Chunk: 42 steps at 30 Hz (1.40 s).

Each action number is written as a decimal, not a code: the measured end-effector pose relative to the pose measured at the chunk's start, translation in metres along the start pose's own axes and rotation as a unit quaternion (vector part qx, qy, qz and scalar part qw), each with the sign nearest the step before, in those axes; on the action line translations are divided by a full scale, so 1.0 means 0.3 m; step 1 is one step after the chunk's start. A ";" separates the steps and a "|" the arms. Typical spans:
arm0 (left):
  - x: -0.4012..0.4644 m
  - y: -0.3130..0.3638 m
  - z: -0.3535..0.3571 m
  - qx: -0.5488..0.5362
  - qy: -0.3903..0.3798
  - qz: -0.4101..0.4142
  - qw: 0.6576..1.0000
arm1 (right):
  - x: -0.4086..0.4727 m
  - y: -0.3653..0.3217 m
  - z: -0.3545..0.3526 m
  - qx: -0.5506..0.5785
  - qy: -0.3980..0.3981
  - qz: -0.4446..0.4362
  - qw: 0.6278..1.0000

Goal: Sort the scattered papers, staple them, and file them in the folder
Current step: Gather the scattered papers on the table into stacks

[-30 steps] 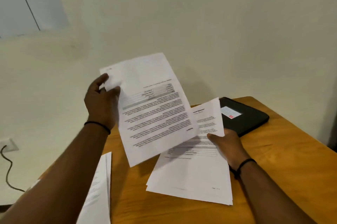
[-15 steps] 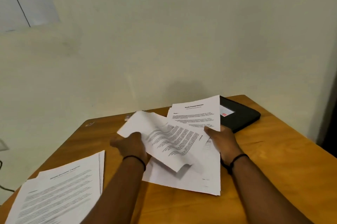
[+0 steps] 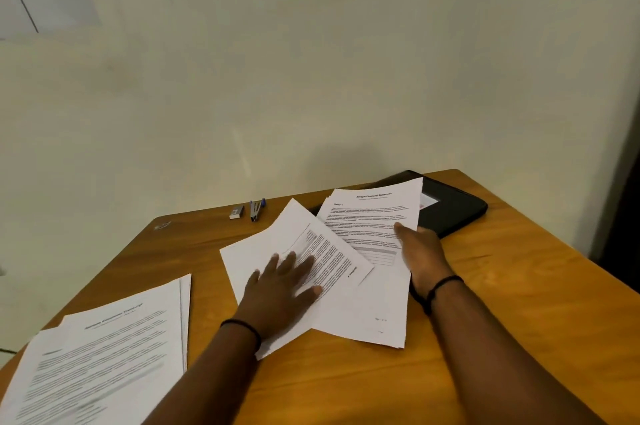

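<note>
I'm seeing a wooden table [image 3: 485,338] carrying two paper piles [image 3: 104,355] [image 3: 363,286], a black folder [image 3: 453,206] (far corner), stapler [image 3: 256,209], staple box [image 3: 236,211].

White papers [image 3: 363,300], black folder [image 3: 450,210], wooden table [image 3: 502,320]

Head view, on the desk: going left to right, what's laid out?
Paper stack → staple box → stapler → left hand pressing a loose sheet → right hand on the pile → black folder.
</note>
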<state>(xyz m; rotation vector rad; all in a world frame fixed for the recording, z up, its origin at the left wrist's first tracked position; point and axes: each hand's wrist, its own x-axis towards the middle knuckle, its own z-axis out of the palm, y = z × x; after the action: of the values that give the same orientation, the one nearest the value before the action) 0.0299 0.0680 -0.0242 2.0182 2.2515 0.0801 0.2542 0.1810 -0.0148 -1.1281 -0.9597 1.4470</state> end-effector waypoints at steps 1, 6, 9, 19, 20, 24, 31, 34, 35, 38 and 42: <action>0.000 0.004 0.002 -0.004 -0.004 0.001 1.000 | -0.002 -0.001 0.000 -0.005 0.001 0.001 1.000; 0.012 0.051 -0.010 0.052 0.043 -0.022 0.997 | -0.010 -0.006 0.002 -0.011 0.004 0.003 1.000; 0.055 0.107 -0.004 0.070 0.044 -0.068 0.994 | -0.018 -0.006 0.002 -0.013 -0.001 -0.004 1.000; 0.252 0.242 -0.042 -0.033 0.119 -0.232 0.965 | -0.022 0.007 0.001 -0.014 -0.021 -0.024 0.999; 0.272 0.244 -0.045 -0.059 0.128 -0.250 0.958 | -0.019 0.008 0.000 -0.013 -0.021 -0.023 0.999; 0.300 0.243 -0.074 -0.072 0.125 -0.239 0.960 | -0.018 0.001 -0.005 0.009 -0.022 -0.019 1.000; 0.231 0.117 -0.129 0.002 -0.089 -0.070 0.994 | -0.017 -0.004 0.002 0.004 -0.034 -0.016 0.999; 0.222 0.088 -0.087 0.001 -0.062 -0.069 0.996 | -0.032 -0.010 0.005 -0.002 -0.039 -0.015 0.999; 0.214 0.092 -0.073 -0.016 -0.037 -0.082 0.996 | -0.038 -0.014 0.009 -0.005 -0.050 -0.017 0.999; 0.200 0.138 -0.028 -0.072 0.017 -0.147 0.986 | -0.052 -0.020 0.008 -0.010 -0.105 -0.030 0.994; 0.223 0.205 -0.005 -0.083 0.038 -0.240 0.966 | -0.061 0.004 0.025 -0.049 -0.119 -0.055 0.990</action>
<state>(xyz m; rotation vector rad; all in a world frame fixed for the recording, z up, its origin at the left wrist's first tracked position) 0.0833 0.1412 -0.0190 1.3659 2.6107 0.2934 0.2474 0.1627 -0.0113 -0.9711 -1.2532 1.4804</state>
